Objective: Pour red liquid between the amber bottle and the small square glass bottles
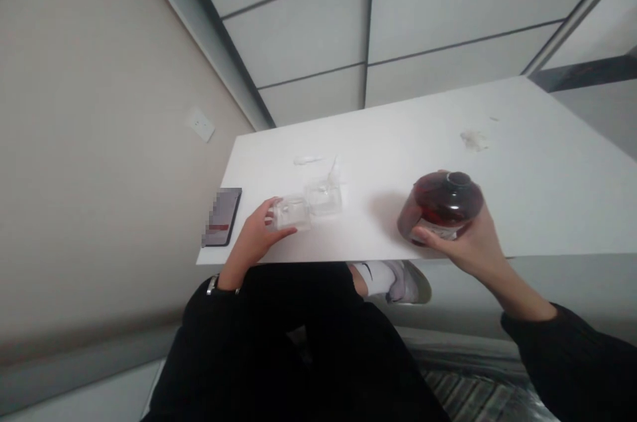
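A large bottle of dark red liquid (440, 200) is gripped round its body by my right hand (475, 239), near the table's front edge. It leans slightly, and I cannot tell whether its dark round top is capped. To the left, my left hand (256, 233) curves its thumb and fingers round a clear square glass (292, 213) on the table. A second clear square glass (324, 199) stands right beside it, with a thin clear stick (333, 168) rising at its back. What lies inside the two glasses is hard to make out.
The white table (378, 143) backs onto a panelled sliding door. A phone (222, 216) lies at its left edge. Behind the glasses is a thin clear piece (307, 160). A crumpled pale scrap (474, 140) lies at the far right. My legs are under the front edge.
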`<state>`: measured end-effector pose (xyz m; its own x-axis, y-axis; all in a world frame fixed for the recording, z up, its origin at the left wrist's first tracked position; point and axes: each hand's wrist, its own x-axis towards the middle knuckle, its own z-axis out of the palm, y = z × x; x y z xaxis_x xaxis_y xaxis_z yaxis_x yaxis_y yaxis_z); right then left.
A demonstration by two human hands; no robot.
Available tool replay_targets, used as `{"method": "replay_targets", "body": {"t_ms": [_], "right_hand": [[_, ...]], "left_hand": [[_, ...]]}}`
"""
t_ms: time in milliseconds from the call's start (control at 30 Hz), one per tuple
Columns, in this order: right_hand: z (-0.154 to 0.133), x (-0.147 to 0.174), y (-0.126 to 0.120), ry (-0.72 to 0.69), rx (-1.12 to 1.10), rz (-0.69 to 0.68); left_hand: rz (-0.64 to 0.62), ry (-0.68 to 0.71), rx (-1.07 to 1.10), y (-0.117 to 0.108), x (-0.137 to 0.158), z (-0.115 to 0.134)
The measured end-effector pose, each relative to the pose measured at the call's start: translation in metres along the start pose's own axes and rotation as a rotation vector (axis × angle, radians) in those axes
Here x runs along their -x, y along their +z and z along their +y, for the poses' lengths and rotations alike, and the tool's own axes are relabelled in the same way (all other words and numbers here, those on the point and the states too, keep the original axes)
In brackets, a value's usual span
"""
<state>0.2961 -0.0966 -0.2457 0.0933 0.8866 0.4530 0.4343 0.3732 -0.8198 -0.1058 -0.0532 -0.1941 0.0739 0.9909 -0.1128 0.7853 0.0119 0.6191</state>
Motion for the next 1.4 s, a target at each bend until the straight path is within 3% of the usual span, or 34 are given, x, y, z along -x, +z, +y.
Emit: {"method": "replay_targets", "body": {"t_ms": [300,467,567,667,867,1000,1133,1233,1400], "right_hand": [[0.016,0.011,-0.008,0.075,-0.056,0.032],[0.015,0.016,-0.01,0.16,-0.086,0.033],[0.017,0.017,-0.012,0.177,-0.066,0.023],[0.018,0.02,-0.015,0.064,0.034,0.057],[-0.002,0.021,-0.024,-0.036,0.145,0.087],[-0.027,0.013,-0.028,-0.104,0.157,-0.095],[-0.047,0.001,-0.03,-0.189,0.227,-0.246],[-0.058,-0.011,-0.031,-0.257,0.334,-0.401],[-0.073,-0.032,-0.034,-0.344,0.427,-0.567]], "left_hand": [[-0.036,0.07,-0.052,-0.014,-0.033,0.002],[0.015,0.394,-0.297,-0.019,-0.037,0.031],[-0.043,0.528,-0.424,-0.01,-0.041,0.058],[-0.019,0.602,-0.487,0.004,-0.04,0.077],[0.024,0.81,-0.369,0.037,0.0,0.083],[0.022,0.739,-0.129,0.066,0.03,0.075],[-0.072,0.601,0.042,0.089,0.037,0.063],[-0.131,0.547,0.079,0.098,0.034,0.057],[-0.101,0.502,0.147,0.103,0.031,0.053]]}}
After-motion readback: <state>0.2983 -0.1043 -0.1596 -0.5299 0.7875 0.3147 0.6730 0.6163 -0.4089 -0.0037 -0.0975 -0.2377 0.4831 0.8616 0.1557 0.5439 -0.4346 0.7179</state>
